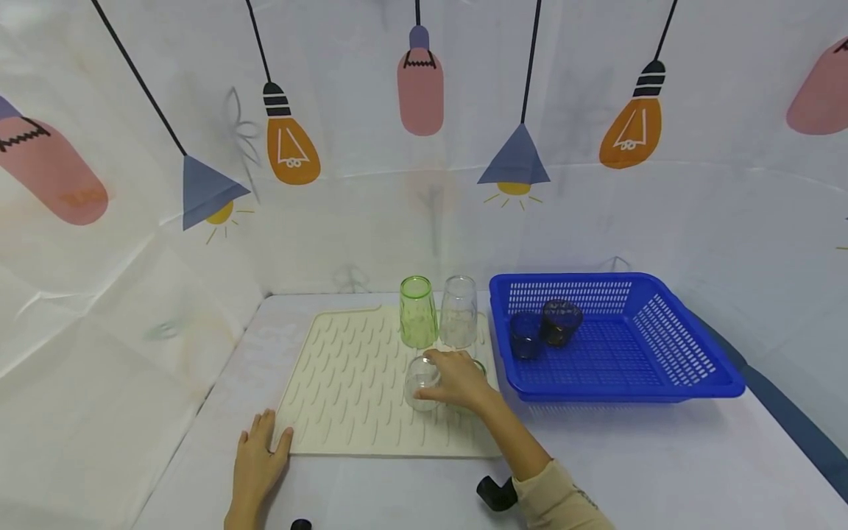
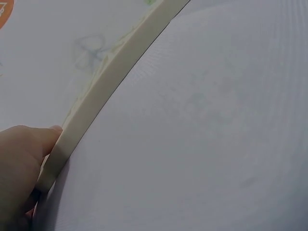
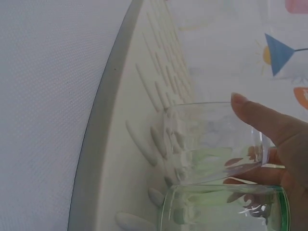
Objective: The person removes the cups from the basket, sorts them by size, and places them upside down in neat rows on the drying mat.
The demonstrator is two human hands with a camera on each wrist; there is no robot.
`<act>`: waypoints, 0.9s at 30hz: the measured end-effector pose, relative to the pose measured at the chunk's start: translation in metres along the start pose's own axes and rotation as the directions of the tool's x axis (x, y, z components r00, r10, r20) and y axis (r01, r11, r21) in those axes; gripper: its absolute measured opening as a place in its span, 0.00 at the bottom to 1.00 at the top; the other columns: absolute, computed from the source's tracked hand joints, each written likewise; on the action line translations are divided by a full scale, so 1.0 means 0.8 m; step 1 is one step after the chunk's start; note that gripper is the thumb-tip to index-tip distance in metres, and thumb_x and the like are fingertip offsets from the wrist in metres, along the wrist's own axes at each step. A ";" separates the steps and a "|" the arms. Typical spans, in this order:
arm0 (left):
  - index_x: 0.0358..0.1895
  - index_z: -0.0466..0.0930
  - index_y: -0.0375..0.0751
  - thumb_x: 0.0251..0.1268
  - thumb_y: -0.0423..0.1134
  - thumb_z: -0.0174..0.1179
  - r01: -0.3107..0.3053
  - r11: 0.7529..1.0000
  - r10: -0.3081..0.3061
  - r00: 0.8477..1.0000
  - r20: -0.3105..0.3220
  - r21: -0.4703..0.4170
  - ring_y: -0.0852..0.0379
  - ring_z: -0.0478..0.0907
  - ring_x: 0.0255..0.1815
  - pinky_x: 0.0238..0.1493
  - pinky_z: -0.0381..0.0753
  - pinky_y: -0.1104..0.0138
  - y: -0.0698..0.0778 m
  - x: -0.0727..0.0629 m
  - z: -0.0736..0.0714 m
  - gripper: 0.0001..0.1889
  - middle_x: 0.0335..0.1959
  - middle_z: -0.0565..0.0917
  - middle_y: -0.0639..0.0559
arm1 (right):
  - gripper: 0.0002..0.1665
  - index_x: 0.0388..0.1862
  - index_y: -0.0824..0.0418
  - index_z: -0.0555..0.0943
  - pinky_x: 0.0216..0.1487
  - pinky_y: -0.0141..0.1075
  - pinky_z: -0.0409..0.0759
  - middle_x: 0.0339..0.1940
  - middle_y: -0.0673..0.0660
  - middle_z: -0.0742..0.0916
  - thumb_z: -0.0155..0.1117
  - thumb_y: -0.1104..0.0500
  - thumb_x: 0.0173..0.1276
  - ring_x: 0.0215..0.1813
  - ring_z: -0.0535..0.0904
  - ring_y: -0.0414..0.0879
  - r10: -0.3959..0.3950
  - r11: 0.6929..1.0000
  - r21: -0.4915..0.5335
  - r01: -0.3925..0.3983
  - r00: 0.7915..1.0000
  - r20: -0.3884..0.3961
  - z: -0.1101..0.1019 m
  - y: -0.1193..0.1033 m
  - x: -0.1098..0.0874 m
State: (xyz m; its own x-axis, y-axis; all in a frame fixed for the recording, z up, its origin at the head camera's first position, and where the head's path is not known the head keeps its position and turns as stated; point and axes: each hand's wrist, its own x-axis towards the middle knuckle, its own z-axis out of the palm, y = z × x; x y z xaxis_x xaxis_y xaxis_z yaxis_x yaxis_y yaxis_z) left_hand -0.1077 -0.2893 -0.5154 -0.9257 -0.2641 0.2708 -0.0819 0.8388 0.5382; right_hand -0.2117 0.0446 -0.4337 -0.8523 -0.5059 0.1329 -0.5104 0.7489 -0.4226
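My right hand (image 1: 457,379) grips a short clear glass (image 1: 417,384) between thumb and fingers. In the right wrist view this clear glass (image 3: 207,139) meets the ribbed cream drying mat (image 3: 139,110). Right beside it is a short green-tinted glass (image 3: 226,211), mostly hidden behind the hand in the head view. A tall green glass (image 1: 418,313) and a tall clear glass (image 1: 458,313) stand at the mat's back right. My left hand (image 1: 260,456), fingers extended, rests at the near left corner of the drying mat (image 1: 344,397); its thumb touches the mat's edge.
To the right of the mat stands a blue plastic basket (image 1: 629,390) with two dark glasses, one of them a brownish glass (image 1: 563,320). A black pipe-like object (image 1: 495,493) shows beside the right forearm. A lamp-patterned sheet (image 1: 371,184) hangs behind the table.
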 end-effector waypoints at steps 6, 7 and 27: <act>0.56 0.69 0.17 0.59 0.37 0.60 0.019 0.999 -0.020 0.999 -0.026 -0.026 0.28 0.62 0.63 0.66 0.54 0.41 -0.003 0.000 -0.001 0.27 0.59 0.70 0.25 | 0.42 0.59 0.63 0.74 0.60 0.50 0.68 0.51 0.59 0.84 0.72 0.40 0.51 0.55 0.79 0.54 0.008 1.000 0.013 -0.008 1.000 0.006 0.000 -0.001 -0.001; 0.56 0.70 0.18 0.58 0.37 0.61 0.018 0.999 -0.020 0.999 -0.043 -0.040 0.29 0.64 0.63 0.66 0.55 0.41 -0.003 0.001 -0.001 0.27 0.58 0.71 0.26 | 0.42 0.59 0.63 0.74 0.60 0.50 0.68 0.52 0.59 0.84 0.72 0.40 0.51 0.55 0.79 0.54 0.012 1.000 0.011 -0.012 1.000 0.009 0.000 -0.001 -0.001; 0.52 0.75 0.21 0.52 0.35 0.65 0.007 0.996 -0.019 0.991 -0.130 -0.091 0.30 0.69 0.60 0.63 0.61 0.42 -0.006 0.002 0.003 0.26 0.54 0.76 0.29 | 0.44 0.64 0.61 0.71 0.61 0.52 0.72 0.53 0.60 0.83 0.71 0.41 0.53 0.57 0.77 0.57 -0.018 1.000 0.019 0.018 1.000 0.003 -0.002 0.002 -0.003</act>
State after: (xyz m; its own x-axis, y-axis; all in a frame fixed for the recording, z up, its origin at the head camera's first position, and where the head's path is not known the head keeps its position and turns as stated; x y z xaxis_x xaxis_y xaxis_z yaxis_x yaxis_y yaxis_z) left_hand -0.1096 -0.2927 -0.5195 -0.8680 -0.3396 0.3623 -0.0546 0.7904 0.6101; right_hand -0.2109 0.0474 -0.4329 -0.8425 -0.5207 0.1378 -0.5235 0.7312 -0.4374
